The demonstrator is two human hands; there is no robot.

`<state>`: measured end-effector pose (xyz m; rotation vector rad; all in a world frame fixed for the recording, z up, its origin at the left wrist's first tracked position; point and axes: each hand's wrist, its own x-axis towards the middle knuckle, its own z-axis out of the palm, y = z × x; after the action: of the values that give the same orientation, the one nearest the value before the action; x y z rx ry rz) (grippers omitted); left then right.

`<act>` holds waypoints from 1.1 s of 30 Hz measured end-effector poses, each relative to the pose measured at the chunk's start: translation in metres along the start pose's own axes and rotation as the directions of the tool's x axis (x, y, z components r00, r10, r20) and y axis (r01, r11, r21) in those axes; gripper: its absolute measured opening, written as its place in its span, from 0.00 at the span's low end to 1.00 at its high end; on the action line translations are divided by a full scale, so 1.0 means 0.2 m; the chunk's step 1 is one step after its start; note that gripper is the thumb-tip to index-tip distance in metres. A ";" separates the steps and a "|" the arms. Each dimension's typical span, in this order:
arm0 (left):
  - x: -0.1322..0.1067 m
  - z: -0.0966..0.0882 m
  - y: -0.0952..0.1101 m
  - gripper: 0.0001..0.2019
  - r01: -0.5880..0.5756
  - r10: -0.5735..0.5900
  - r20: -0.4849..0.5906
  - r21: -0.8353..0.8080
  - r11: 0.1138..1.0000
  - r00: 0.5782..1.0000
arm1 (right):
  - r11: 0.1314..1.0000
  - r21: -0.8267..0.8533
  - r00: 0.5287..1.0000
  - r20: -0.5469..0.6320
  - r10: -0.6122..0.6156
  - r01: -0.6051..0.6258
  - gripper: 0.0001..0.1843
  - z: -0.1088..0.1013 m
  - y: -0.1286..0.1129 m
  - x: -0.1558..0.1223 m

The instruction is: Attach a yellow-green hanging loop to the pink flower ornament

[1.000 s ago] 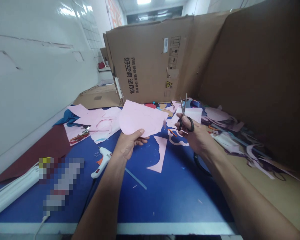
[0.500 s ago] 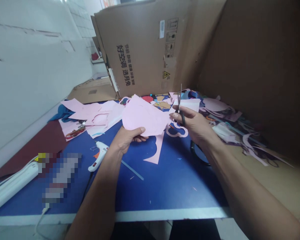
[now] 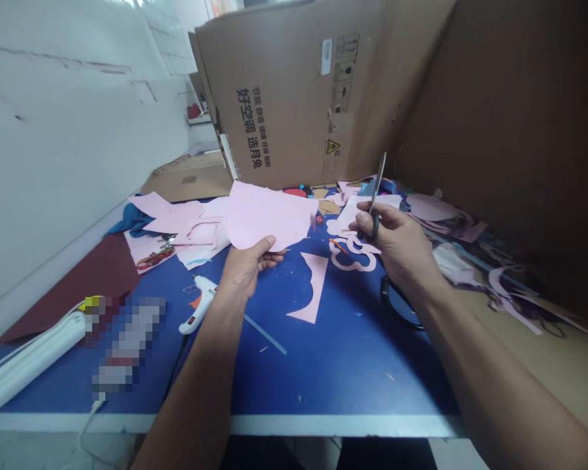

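A sheet of pink paper (image 3: 269, 215) with a curved left edge is pinched at its lower edge by my left hand (image 3: 252, 264), thumb on top. My right hand (image 3: 396, 238) grips a pair of scissors (image 3: 376, 196) with dark handles, blades pointing up and close together. The scissors are apart from the sheet. Below the sheet, a pink paper offcut (image 3: 314, 287) with a scalloped edge lies on the blue table. Under my right hand is a pink cloud-shaped paper outline (image 3: 355, 261).
A white glue gun (image 3: 202, 305) lies beside my left forearm. Large cardboard (image 3: 294, 98) stands behind the table and along the right. Pink scraps (image 3: 441, 209) are heaped at right, more pink paper (image 3: 171, 212) at left. A black ring-shaped object (image 3: 389, 307) sits beneath my right wrist.
My left hand has drawn the pink sheet leftward, away from the scissors. My right hand with the scissors has shifted right, and the blades now tilt right. The view has moved slightly too.
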<state>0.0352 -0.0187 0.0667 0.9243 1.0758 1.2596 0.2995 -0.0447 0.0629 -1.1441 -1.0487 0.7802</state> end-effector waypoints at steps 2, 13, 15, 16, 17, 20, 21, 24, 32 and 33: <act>0.00 0.01 0.01 0.09 -0.007 0.004 -0.064 -0.051 0.999 0.998 | 1.000 -0.003 0.999 0.036 0.030 -0.030 0.32 0.02 0.01 -0.01; -0.02 0.03 0.00 0.15 -0.093 0.071 -0.154 -0.145 0.985 0.986 | 0.990 -0.045 0.971 0.196 0.137 -0.131 0.40 0.16 0.04 -0.12; -0.02 0.04 0.00 0.16 -0.105 0.080 -0.165 -0.149 0.983 0.983 | 0.990 -0.052 0.970 0.201 0.135 -0.127 0.39 0.18 0.05 -0.13; -0.02 0.04 0.00 0.16 -0.110 0.084 -0.170 -0.150 0.983 0.982 | 0.991 -0.060 0.969 0.210 0.130 -0.120 0.38 0.19 0.05 -0.14; -0.02 0.04 0.00 0.16 -0.114 0.087 -0.174 -0.152 0.982 0.981 | 0.992 -0.069 0.968 0.219 0.123 -0.110 0.36 0.20 0.05 -0.14; -0.03 0.05 0.00 0.16 -0.122 0.092 -0.185 -0.157 0.980 0.978 | 0.993 -0.073 0.965 0.239 0.107 -0.092 0.31 0.22 0.05 -0.16; -0.03 0.06 0.00 0.16 -0.123 0.092 -0.188 -0.158 0.980 0.978 | 0.993 -0.070 0.965 0.242 0.105 -0.091 0.31 0.22 0.05 -0.16; -0.04 0.06 0.00 0.13 -0.122 0.089 -0.194 -0.163 0.979 0.977 | 0.993 -0.072 0.962 0.253 0.106 -0.091 0.31 0.23 0.05 -0.16; -0.05 0.07 0.01 0.06 -0.135 0.099 -0.192 -0.181 0.974 0.976 | 0.988 -0.117 0.954 0.267 0.133 -0.105 0.31 0.23 0.02 -0.18; -0.05 0.07 0.00 0.06 -0.136 0.101 -0.190 -0.183 0.974 0.977 | 0.985 -0.127 0.951 0.274 0.144 -0.112 0.30 0.24 0.02 -0.19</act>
<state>0.0481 -0.0277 0.0722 0.7452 1.0263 1.5424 0.2422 -0.0622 0.0536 -1.2280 -1.2769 1.0219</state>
